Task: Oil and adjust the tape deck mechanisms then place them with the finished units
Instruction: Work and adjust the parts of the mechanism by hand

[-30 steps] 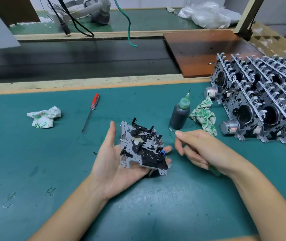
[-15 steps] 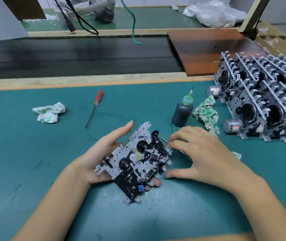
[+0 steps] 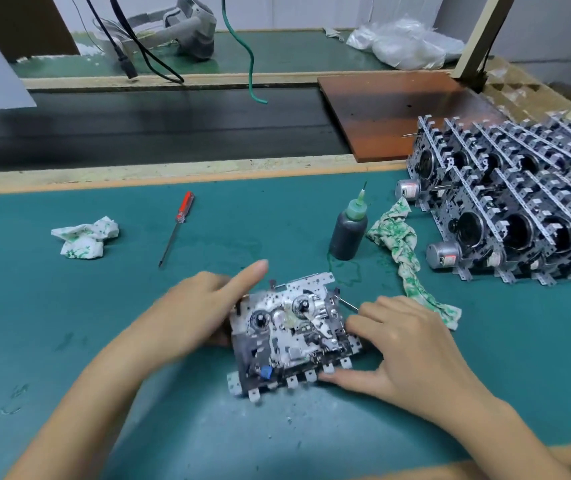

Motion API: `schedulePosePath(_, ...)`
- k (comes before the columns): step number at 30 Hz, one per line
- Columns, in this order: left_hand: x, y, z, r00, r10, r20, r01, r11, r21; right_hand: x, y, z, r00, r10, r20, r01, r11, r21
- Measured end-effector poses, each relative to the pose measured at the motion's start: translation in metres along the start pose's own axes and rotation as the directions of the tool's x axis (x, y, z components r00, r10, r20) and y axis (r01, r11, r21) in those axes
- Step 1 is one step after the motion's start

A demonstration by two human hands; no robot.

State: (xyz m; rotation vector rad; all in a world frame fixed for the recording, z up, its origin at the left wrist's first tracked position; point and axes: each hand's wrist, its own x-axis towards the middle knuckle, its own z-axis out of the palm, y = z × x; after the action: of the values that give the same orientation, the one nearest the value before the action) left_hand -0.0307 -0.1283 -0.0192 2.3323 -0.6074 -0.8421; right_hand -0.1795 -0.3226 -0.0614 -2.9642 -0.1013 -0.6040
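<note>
- Both my hands hold the tape deck mechanism between them, low over the green mat.
- Left hand grips its left edge, index finger pointing out.
- Right hand pinches its right edge, thumb under the near tabs.
- Beyond my right hand: oil bottle, stained rag, finished units.

From my feed the bench is evenly and fairly brightly lit, probably from overhead, since shadows under the left hand and right hand are soft and short. I see motion blur on the left hand and the tape deck mechanism, with small glints on its metal. Toward twelve o'clock the dark belt shows a dull sheen. Straight edges bow at three and nine o'clock.
</note>
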Motion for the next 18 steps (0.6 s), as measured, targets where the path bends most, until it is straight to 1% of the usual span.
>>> schedulePosePath(1,-0.011,-0.002,0.003,0.982,0.058,-0.177,-0.001,0.953,0.304,-0.001,0.0,0.002,0.999,0.032,-0.027,-0.033,0.999,-0.004)
schedulePosePath(2,-0.021,-0.005,0.009,0.955,0.131,-0.266,0.037,0.839,0.544,-0.001,-0.001,0.003,0.997,0.057,-0.051,-0.058,0.998,-0.011)
schedulePosePath(3,-0.03,-0.007,0.017,0.941,0.161,-0.297,0.069,0.77,0.635,-0.001,-0.002,0.005,0.995,0.071,-0.071,-0.072,0.997,-0.02)
schedulePosePath(6,-0.041,-0.013,0.042,0.956,0.168,-0.242,0.036,0.75,0.661,-0.002,-0.002,0.009,0.994,0.043,-0.098,-0.046,0.998,-0.036)
schedulePosePath(7,-0.04,-0.016,0.049,0.948,0.187,-0.256,0.027,0.757,0.653,-0.002,-0.001,0.01,0.995,0.021,-0.098,-0.024,0.999,-0.035)
schedulePosePath(9,-0.037,-0.016,0.055,0.917,0.214,-0.335,0.021,0.815,0.579,-0.002,0.001,0.012,0.994,-0.002,-0.11,-0.001,0.999,-0.035)
schedulePosePath(11,-0.032,-0.016,0.056,0.882,0.278,-0.38,-0.035,0.843,0.537,-0.002,0.003,0.014,0.992,-0.002,-0.123,-0.003,0.999,-0.045)
schedulePosePath(13,-0.028,-0.02,0.06,0.821,0.364,-0.441,-0.099,0.85,0.517,-0.001,0.004,0.015,0.993,0.002,-0.12,-0.01,0.998,-0.06)
schedulePosePath(15,-0.026,-0.02,0.064,0.796,0.38,-0.471,-0.111,0.857,0.503,-0.001,0.005,0.016,0.993,0.006,-0.116,-0.013,0.998,-0.057)
schedulePosePath(18,-0.023,-0.019,0.066,0.77,0.385,-0.509,-0.097,0.859,0.503,-0.003,0.007,0.017,0.995,-0.001,-0.097,0.0,1.0,-0.007)
